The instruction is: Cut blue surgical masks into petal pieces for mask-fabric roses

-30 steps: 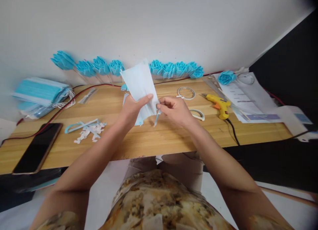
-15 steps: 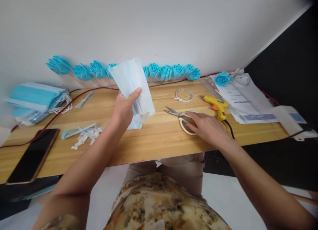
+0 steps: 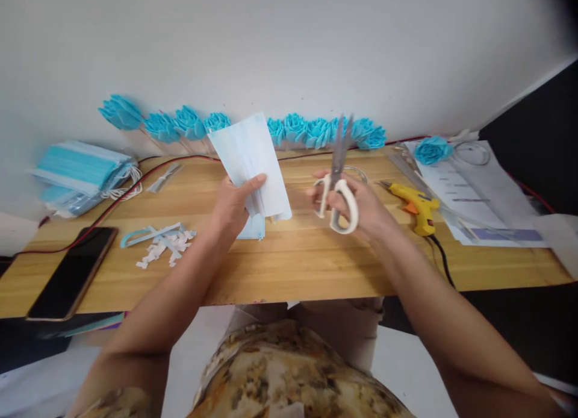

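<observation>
My left hand (image 3: 239,204) is closed on a pale blue and white face mask sheet (image 3: 255,147), thumb across its front, holding it upright above the table. Beneath it, part of another light blue piece (image 3: 253,227) shows by the wrist. In my right hand (image 3: 347,204) are white-handled scissors (image 3: 338,183), fingers in the handle loops. The scissors' blades point up and stand slightly apart, clear of the mask sheet. Behind that hand, a coiled ring (image 3: 359,172) on the table is partly hidden.
Blue flowers (image 3: 189,123) line the wall. Stacked masks (image 3: 81,171), a phone (image 3: 72,273) and white scraps with blue strips (image 3: 165,246) lie on the left. A yellow glue gun (image 3: 418,207), papers (image 3: 474,189) and a single blue flower (image 3: 432,150) are on the right. A red-black cable (image 3: 106,210) crosses the table.
My right hand has lifted the scissors off the table and brought them left and upward, blades now pointing up. The left hand still holds the mask sheet. The view has shifted slightly.
</observation>
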A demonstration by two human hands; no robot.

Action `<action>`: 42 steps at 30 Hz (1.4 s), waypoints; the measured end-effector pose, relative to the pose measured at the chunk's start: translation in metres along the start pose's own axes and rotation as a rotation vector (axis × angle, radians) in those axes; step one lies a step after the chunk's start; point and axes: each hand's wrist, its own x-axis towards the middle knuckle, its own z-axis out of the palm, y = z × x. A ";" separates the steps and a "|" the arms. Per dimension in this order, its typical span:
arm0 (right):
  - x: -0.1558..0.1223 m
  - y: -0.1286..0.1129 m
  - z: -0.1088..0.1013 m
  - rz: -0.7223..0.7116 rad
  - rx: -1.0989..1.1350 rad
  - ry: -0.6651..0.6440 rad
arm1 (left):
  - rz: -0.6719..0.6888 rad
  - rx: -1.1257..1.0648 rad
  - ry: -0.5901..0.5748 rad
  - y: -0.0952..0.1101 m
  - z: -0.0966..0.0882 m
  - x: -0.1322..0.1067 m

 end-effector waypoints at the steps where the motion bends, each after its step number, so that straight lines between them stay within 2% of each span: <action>1: 0.007 0.003 0.011 0.032 -0.006 -0.031 | 0.012 0.000 0.006 0.000 -0.001 0.001; 5: 0.025 0.017 0.039 0.053 -0.075 -0.150 | 0.096 -0.014 0.066 0.000 -0.005 0.003; 9: 0.037 0.021 0.049 -0.027 -0.201 -0.168 | 0.135 -0.051 0.081 0.002 -0.002 0.002; 17: 0.050 0.024 0.047 -0.134 -0.309 -0.109 | 0.030 -0.005 -0.083 -0.004 0.007 -0.006; 22: 0.048 0.028 0.042 -0.083 -0.262 -0.076 | 0.015 -0.045 -0.159 0.000 0.007 -0.006; 26: 0.044 0.030 0.039 -0.039 -0.168 -0.110 | -0.035 -0.003 -0.175 -0.002 0.011 -0.009; 31: 0.040 0.034 0.036 -0.036 -0.062 -0.161 | -0.069 -0.020 -0.048 -0.005 0.011 -0.010; 38: 0.041 0.040 0.037 0.019 -0.018 -0.093 | 0.015 -0.023 0.063 -0.001 0.005 -0.006; 42: 0.040 0.034 0.034 0.023 -0.039 -0.047 | 0.066 -0.033 0.166 0.004 0.000 0.001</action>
